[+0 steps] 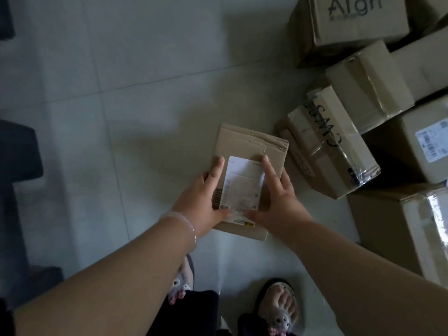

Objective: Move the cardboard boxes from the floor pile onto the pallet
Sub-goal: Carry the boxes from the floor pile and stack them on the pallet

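A small flat cardboard box with a white shipping label on top is held over the tiled floor between both my hands. My left hand grips its left near side, index finger lying along the top and thumb on the label's near edge. My right hand grips the right near side in the same way. The floor pile is at the right: a taped box with black handwriting, a plain taped box and a printed box. A dark blocky shape, probably the pallet, runs along the left edge.
More boxes fill the right edge, one with a white label and a large one near my right arm. My feet in slippers stand just below the held box. Pale floor tiles stretch between the pile and the dark shape.
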### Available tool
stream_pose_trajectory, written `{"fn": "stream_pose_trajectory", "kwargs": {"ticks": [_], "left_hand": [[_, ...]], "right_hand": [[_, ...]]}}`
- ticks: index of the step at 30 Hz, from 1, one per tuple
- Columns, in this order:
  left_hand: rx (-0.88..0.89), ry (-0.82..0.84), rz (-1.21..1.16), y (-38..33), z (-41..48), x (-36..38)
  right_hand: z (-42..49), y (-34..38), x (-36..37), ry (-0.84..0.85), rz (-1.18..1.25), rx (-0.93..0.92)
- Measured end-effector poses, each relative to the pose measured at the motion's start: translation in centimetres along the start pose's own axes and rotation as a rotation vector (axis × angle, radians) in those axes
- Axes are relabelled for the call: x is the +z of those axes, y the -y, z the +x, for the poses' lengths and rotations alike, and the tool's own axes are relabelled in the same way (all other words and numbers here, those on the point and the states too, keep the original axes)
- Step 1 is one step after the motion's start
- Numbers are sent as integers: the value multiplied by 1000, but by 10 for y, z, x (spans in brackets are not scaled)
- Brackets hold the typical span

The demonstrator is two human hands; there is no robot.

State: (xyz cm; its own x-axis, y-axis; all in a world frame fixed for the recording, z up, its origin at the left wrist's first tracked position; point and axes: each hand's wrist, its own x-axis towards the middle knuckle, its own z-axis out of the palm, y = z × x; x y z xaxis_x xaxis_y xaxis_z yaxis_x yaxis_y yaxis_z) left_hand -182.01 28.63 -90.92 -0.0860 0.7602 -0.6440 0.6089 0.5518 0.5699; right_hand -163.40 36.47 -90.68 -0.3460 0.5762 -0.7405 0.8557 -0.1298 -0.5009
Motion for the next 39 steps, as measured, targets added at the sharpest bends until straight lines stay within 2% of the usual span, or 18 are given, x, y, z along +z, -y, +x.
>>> {"fn": "stream_pose_trajectory", "kwargs": {"ticks": [8,17,23,30,34,39], "left_hand": [[-103,-246,-174,-11,-86,-106],[-281,-574,-411,33,-220,-218],[-395,-707,-589,81,-313,-255],[-520,-848,-799,155,-414,-284],[-593,-882,-851,203,-473,-302],[-649,-1006,-926,266,-517,-316]], "right_hand": [[-31,143,-30,65,-182,-282],[-85,335,7,177,-386,-590],[-136,433,68,246,-542,-729],[-192,531,174,402,-667,-861],[-225,584,235,496,-732,-921],[-240,638,310,619,-768,-1002]]}}
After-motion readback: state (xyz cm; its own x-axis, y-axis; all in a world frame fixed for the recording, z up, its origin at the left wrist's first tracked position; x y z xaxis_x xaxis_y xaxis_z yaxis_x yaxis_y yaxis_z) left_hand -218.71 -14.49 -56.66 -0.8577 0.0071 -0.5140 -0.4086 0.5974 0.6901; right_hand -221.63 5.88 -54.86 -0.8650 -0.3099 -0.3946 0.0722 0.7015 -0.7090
